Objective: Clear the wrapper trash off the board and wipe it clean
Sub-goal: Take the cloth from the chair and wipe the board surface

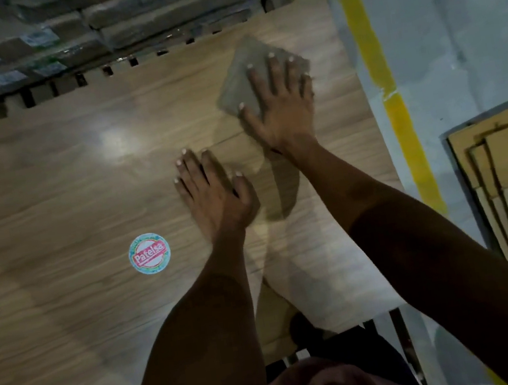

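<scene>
Pressing one grey cloth (247,73) flat on board (60,176) far-right, right hand (282,108) fingers spread. Left hand (212,192) lying flat nearer, holding nothing. One round sticker (149,253) sitting left. Wrapped stacks (87,29) crowding far edge.

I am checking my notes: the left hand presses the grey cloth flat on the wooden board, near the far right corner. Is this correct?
Not quite: the head view shows the right hand pressing the grey cloth on the wooden board. The left hand rests flat on bare board.
</scene>
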The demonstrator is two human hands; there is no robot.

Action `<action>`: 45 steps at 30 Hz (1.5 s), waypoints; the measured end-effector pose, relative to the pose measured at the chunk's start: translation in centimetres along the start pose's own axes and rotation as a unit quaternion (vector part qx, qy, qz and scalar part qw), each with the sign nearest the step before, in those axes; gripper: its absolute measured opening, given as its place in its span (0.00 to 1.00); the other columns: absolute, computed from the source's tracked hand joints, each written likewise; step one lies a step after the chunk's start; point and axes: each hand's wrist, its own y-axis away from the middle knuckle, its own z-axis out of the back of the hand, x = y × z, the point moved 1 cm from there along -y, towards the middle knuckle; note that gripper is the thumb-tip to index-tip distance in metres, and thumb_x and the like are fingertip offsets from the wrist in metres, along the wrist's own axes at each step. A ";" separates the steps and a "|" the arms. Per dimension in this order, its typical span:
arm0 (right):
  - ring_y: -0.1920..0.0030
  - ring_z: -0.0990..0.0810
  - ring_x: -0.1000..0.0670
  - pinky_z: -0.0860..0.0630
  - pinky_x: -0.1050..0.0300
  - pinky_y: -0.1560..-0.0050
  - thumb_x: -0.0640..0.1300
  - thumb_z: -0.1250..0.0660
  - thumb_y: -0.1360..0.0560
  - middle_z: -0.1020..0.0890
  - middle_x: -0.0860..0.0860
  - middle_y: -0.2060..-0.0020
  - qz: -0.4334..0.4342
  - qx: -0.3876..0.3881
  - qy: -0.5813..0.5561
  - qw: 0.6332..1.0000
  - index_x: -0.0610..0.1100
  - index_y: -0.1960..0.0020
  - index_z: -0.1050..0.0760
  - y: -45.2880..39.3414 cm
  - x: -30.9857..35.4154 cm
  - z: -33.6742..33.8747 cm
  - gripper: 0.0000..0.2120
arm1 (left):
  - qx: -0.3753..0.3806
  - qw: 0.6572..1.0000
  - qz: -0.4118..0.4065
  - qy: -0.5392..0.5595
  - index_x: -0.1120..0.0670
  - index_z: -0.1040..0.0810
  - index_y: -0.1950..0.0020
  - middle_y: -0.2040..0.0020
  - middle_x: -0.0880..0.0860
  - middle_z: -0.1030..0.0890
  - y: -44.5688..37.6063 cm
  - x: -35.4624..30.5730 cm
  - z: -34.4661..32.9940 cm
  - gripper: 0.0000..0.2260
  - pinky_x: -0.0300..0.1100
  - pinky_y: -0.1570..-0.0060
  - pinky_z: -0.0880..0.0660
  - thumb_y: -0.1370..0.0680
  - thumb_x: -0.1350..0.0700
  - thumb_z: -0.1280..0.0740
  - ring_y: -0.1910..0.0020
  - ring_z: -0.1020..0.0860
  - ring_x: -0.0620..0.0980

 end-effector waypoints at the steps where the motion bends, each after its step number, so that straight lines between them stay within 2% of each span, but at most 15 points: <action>1: 0.17 0.53 0.33 0.53 0.31 0.21 0.68 0.52 0.19 0.49 0.42 0.16 -0.062 -0.009 -0.010 0.998 0.55 0.16 0.50 -1.0 0.0 0.2 0.36 | -0.002 1.000 0.001 -0.002 0.56 0.37 0.20 0.17 0.61 0.43 0.0 0.0 0.0 0.34 0.58 0.20 0.48 0.23 0.43 0.40 0.18 0.45 0.62; 3: 0.17 0.54 0.32 0.55 0.30 0.21 0.67 0.51 0.19 0.49 0.41 0.16 -0.193 -0.026 -0.037 0.980 0.53 0.15 0.49 -2.8 1.1 0.1 0.36 | -0.005 1.000 0.005 -0.006 0.56 0.36 0.20 0.17 0.60 0.43 0.0 0.1 0.0 0.34 0.58 0.20 0.48 0.23 0.42 0.40 0.18 0.45 0.61; 5: 0.18 0.54 0.31 0.56 0.29 0.22 0.66 0.52 0.19 0.50 0.39 0.16 -0.229 -0.027 -0.050 0.972 0.52 0.15 0.49 -3.9 3.2 0.0 0.36 | -0.006 1.000 0.010 -0.007 0.55 0.36 0.20 0.17 0.59 0.42 0.0 0.3 0.0 0.34 0.57 0.20 0.48 0.23 0.42 0.40 0.17 0.45 0.61; 9: 0.17 0.53 0.32 0.55 0.30 0.22 0.67 0.52 0.20 0.50 0.42 0.16 0.002 0.021 -0.008 1.000 0.55 0.16 0.49 -4.5 5.0 -0.4 0.36 | -0.004 1.000 0.012 -0.006 0.55 0.36 0.19 0.17 0.59 0.42 -0.1 0.1 -0.2 0.34 0.58 0.20 0.47 0.23 0.42 0.39 0.18 0.45 0.60; 12: 0.17 0.52 0.35 0.53 0.32 0.21 0.69 0.51 0.21 0.49 0.46 0.16 0.063 0.022 0.001 0.998 0.57 0.16 0.48 -6.1 3.1 0.0 0.36 | -0.006 1.000 0.012 -0.005 0.55 0.36 0.20 0.17 0.59 0.42 -0.2 0.1 -0.2 0.34 0.58 0.20 0.47 0.23 0.43 0.38 0.18 0.44 0.61; 14: 0.17 0.51 0.34 0.52 0.33 0.21 0.70 0.52 0.21 0.48 0.45 0.16 0.023 0.006 -0.001 1.000 0.56 0.16 0.48 -7.4 1.3 0.7 0.36 | -0.008 1.000 0.013 -0.008 0.55 0.36 0.20 0.17 0.60 0.42 -0.1 0.2 -0.1 0.34 0.58 0.20 0.48 0.23 0.43 0.38 0.18 0.45 0.61; 18: 0.17 0.52 0.33 0.52 0.32 0.20 0.68 0.53 0.20 0.47 0.43 0.16 -0.167 -0.048 -0.037 0.984 0.55 0.16 0.47 -9.2 -2.1 1.7 0.36 | -0.012 1.000 0.011 -0.010 0.56 0.35 0.20 0.17 0.60 0.41 -0.1 0.1 -0.1 0.34 0.58 0.20 0.47 0.23 0.43 0.38 0.18 0.44 0.61; 20: 0.17 0.53 0.33 0.53 0.31 0.21 0.67 0.53 0.20 0.48 0.42 0.16 -0.214 -0.047 -0.050 0.974 0.54 0.16 0.47 -9.0 -1.7 1.5 0.36 | -0.012 1.000 0.013 -0.010 0.56 0.35 0.20 0.17 0.60 0.41 -0.2 0.2 -0.2 0.34 0.58 0.20 0.48 0.24 0.43 0.38 0.18 0.44 0.61; 21: 0.17 0.53 0.32 0.54 0.31 0.21 0.67 0.53 0.20 0.48 0.41 0.16 -0.201 -0.041 -0.049 0.977 0.53 0.16 0.47 -8.6 -1.1 1.4 0.36 | -0.012 1.000 0.013 -0.009 0.55 0.35 0.20 0.17 0.60 0.42 -0.2 0.2 -0.2 0.34 0.58 0.20 0.48 0.23 0.43 0.38 0.18 0.44 0.61; 25: 0.18 0.48 0.33 0.51 0.32 0.22 0.68 0.52 0.20 0.45 0.43 0.16 0.006 -0.018 0.000 1.000 0.55 0.16 0.45 -6.5 -2.2 1.3 0.35 | -0.012 1.000 0.012 -0.004 0.56 0.36 0.20 0.17 0.60 0.42 -0.1 0.2 -0.1 0.33 0.58 0.20 0.48 0.23 0.43 0.38 0.18 0.45 0.61; 30: 0.17 0.51 0.33 0.50 0.31 0.21 0.69 0.53 0.20 0.47 0.44 0.16 -0.187 -0.041 -0.031 0.981 0.56 0.16 0.47 -5.3 -4.9 1.5 0.36 | -0.013 1.000 0.014 -0.002 0.56 0.36 0.20 0.17 0.60 0.42 -0.1 0.1 -0.1 0.34 0.58 0.20 0.47 0.23 0.44 0.37 0.18 0.45 0.61; 35: 0.18 0.48 0.34 0.50 0.32 0.21 0.68 0.51 0.19 0.45 0.45 0.16 -0.064 -0.033 -0.003 0.997 0.56 0.16 0.46 -0.3 -5.3 1.0 0.34 | -0.005 1.000 0.011 -0.005 0.56 0.37 0.20 0.17 0.61 0.43 0.0 0.2 0.0 0.34 0.59 0.20 0.47 0.23 0.43 0.39 0.18 0.45 0.61; 39: 0.18 0.46 0.33 0.45 0.30 0.23 0.68 0.49 0.20 0.44 0.44 0.17 -0.243 -0.054 -0.022 0.968 0.56 0.17 0.44 4.1 -6.2 0.4 0.34 | -0.011 1.000 0.014 -0.004 0.55 0.36 0.20 0.17 0.60 0.43 0.0 0.2 -0.1 0.33 0.59 0.20 0.48 0.23 0.43 0.38 0.18 0.45 0.61; 43: 0.18 0.46 0.35 0.48 0.34 0.22 0.67 0.46 0.19 0.43 0.46 0.17 -0.131 -0.038 0.017 0.990 0.57 0.17 0.44 9.7 -7.0 0.0 0.34 | -0.011 1.000 0.011 -0.004 0.54 0.36 0.20 0.17 0.60 0.42 0.0 0.3 -0.1 0.34 0.58 0.20 0.48 0.24 0.43 0.36 0.18 0.45 0.60; 45: 0.18 0.45 0.35 0.43 0.34 0.22 0.67 0.46 0.19 0.44 0.46 0.16 -0.229 -0.057 0.007 0.972 0.56 0.17 0.44 12.8 -8.2 -0.3 0.34 | -0.005 1.000 0.015 -0.008 0.54 0.37 0.20 0.17 0.59 0.43 0.1 0.1 0.1 0.34 0.58 0.20 0.48 0.24 0.43 0.37 0.18 0.45 0.60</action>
